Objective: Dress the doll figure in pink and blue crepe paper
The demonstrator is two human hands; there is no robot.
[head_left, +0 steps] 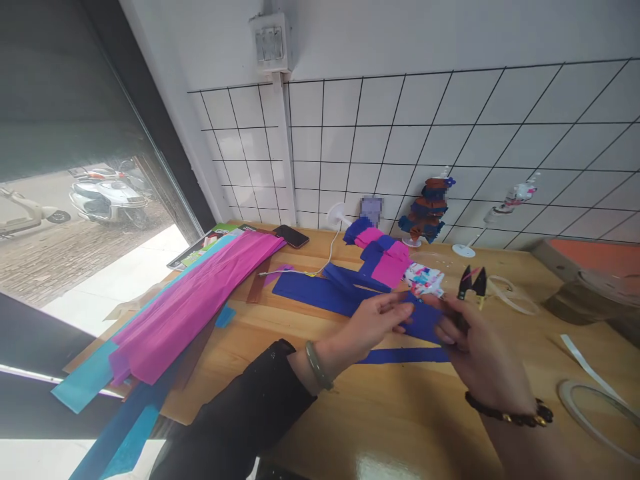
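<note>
A craft piece of pink and dark-blue crepe strips (385,257) lies tilted on the table, wound about a stand whose white round base (338,215) points to the wall. Its near end is a white, pink-and-blue-spotted part (424,279). My left hand (373,323) is just below that end, thumb and fingers pinched together; what they hold is too small to make out. My right hand (473,343) is closed at the other side, fingertips near the spotted end. Black thread snips (473,283) stick out from it, blades apart. Dark-blue strips (315,293) lie beneath.
Pink sheets (200,300) and blue strips (115,420) lie on the left, by a phone (291,236). A ruffled blue-and-brown stand (429,210) and a thinner white stand (510,203) stand near the tiled wall. Tape rolls (595,407) and an orange-lined box (595,267) are right.
</note>
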